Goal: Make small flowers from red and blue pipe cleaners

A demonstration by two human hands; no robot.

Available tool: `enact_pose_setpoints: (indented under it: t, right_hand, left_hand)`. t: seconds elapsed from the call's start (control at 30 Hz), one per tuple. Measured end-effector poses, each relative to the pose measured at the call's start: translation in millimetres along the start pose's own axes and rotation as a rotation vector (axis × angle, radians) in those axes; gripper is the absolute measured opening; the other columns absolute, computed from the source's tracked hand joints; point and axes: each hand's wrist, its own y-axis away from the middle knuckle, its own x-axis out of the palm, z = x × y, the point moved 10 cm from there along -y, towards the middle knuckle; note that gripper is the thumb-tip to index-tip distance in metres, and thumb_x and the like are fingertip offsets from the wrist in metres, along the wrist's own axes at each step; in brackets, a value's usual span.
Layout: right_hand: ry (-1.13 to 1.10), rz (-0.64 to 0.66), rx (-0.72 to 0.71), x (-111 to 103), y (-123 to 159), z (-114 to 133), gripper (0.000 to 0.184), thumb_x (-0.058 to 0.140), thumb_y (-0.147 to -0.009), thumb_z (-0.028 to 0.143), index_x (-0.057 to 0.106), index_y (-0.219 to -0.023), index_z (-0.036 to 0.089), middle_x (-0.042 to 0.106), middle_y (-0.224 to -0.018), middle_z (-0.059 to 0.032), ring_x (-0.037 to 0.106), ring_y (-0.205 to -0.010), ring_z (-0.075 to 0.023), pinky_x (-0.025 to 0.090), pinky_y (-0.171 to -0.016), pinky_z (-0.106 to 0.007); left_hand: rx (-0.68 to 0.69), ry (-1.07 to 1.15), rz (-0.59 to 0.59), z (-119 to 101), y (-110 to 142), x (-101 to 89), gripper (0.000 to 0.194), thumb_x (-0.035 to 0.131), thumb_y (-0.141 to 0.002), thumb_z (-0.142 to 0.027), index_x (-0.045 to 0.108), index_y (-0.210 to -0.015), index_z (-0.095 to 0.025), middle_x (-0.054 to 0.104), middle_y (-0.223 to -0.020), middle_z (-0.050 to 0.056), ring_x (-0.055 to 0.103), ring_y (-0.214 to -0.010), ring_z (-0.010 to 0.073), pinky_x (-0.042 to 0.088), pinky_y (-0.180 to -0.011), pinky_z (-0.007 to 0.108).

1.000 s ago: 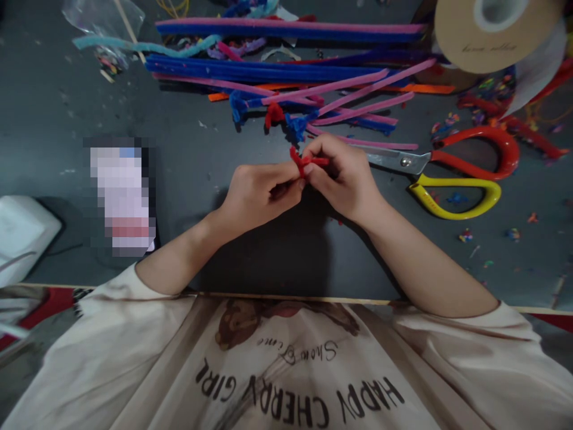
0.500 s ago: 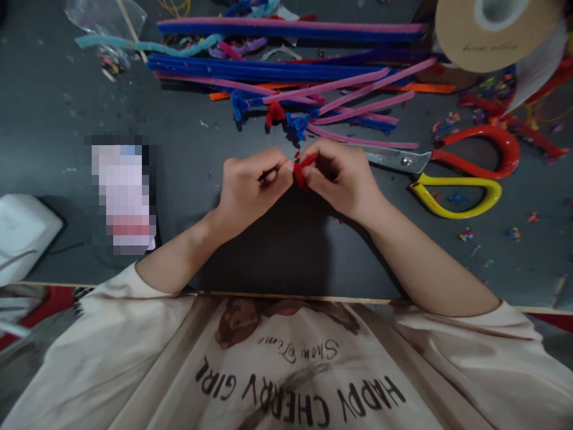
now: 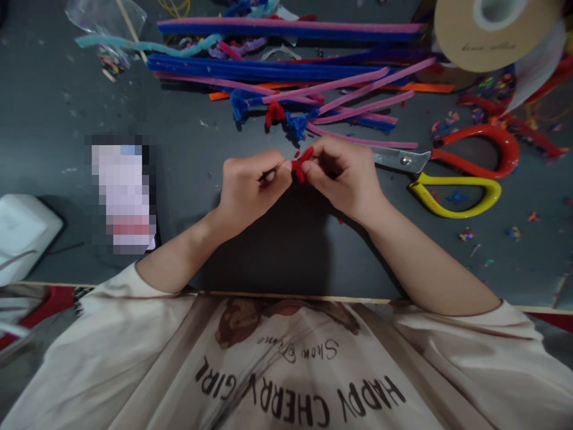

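Observation:
Between my hands is a short, bent red pipe cleaner (image 3: 301, 171), its loops partly covered by fingertips. My left hand (image 3: 257, 185) pinches its left end. On the other side, my right hand (image 3: 342, 173) grips it between thumb and forefinger. Just beyond the fingers lie a small red bent pipe cleaner piece (image 3: 274, 112) and a blue bundle (image 3: 297, 124) with pink pipe cleaner stems (image 3: 358, 88). Scissors (image 3: 405, 160) with one red and one yellow handle lie beside my right hand, the blade tips hidden behind it.
Long blue pipe cleaners (image 3: 250, 67) stretch across the back of the dark table. A ribbon spool (image 3: 496, 45) stands at the back right. At left are a phone (image 3: 123, 197) with a blurred screen and a white device (image 3: 27, 236). Small colourful scraps (image 3: 465, 234) dot the right side.
My right hand has shifted slightly right and up, turning the red pipe cleaner so that its upper loop shows more. My left hand stays almost in place.

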Motion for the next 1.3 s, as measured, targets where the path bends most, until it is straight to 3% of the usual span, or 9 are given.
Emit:
enact_pose_setpoints:
  t: [0.17,0.47,0.63,0.9,1.2,1.3]
  right_hand:
    - [0.052,-0.007,-0.04,-1,1,7,0.012,0.05,-0.077,0.016,0.045,-0.067,0.019,0.043,-0.056,0.0055,0.034,-0.049,-0.0029,0.028,-0.05,-0.021]
    - [0.166,0.001,-0.162,1,2,15,0.007,0.052,-0.076,0.015,0.049,-0.071,0.019,0.045,-0.057,0.0056,0.037,-0.051,-0.0034,0.03,-0.05,-0.02]
    - [0.163,-0.005,-0.148,0,3,12,0.006,0.051,-0.079,0.017,0.05,-0.074,0.019,0.047,-0.059,0.0053,0.039,-0.052,-0.0037,0.031,-0.051,-0.021]
    - [-0.113,-0.037,0.0,-3,1,1,0.005,0.053,-0.082,0.023,0.051,-0.087,0.022,0.053,-0.073,0.0028,0.045,-0.058,-0.006,0.037,-0.053,-0.022]
    - [-0.028,-0.004,-0.072,-2,0,9,0.005,0.056,-0.075,0.014,0.059,-0.077,0.018,0.047,-0.06,0.0048,0.037,-0.052,-0.0039,0.03,-0.051,-0.022]
    - [-0.045,0.032,-0.033,1,0,6,0.007,0.054,-0.077,0.014,0.059,-0.08,0.018,0.047,-0.06,0.0047,0.038,-0.052,-0.0039,0.03,-0.05,-0.022]
  left_hand:
    - [0.014,0.035,0.072,-3,2,4.9,0.033,0.051,-0.081,-0.017,0.042,-0.049,-0.015,0.036,-0.041,-0.007,0.03,-0.039,0.0,0.023,-0.04,0.016]
    - [0.196,-0.043,0.086,-18,9,15.4,0.028,0.052,-0.08,-0.017,0.038,-0.056,-0.017,0.03,-0.046,-0.007,0.026,-0.043,0.0021,0.022,-0.044,0.019]
    - [0.162,0.02,0.139,-15,9,17.7,0.026,0.051,-0.083,-0.018,0.042,-0.059,-0.016,0.035,-0.047,-0.007,0.028,-0.043,0.001,0.024,-0.045,0.017]
    - [-0.051,0.033,0.108,7,6,14.0,0.028,0.047,-0.089,-0.028,0.05,-0.063,-0.017,0.043,-0.049,-0.006,0.034,-0.044,0.0017,0.028,-0.046,0.017]
    - [-0.111,0.11,0.087,8,5,9.3,0.021,0.051,-0.086,-0.028,0.047,-0.067,-0.019,0.039,-0.05,-0.008,0.032,-0.042,0.0019,0.03,-0.045,0.017]
    - [-0.103,0.081,0.087,9,5,9.6,0.023,0.047,-0.087,-0.025,0.049,-0.065,-0.019,0.041,-0.051,-0.006,0.034,-0.045,0.0028,0.031,-0.047,0.017]
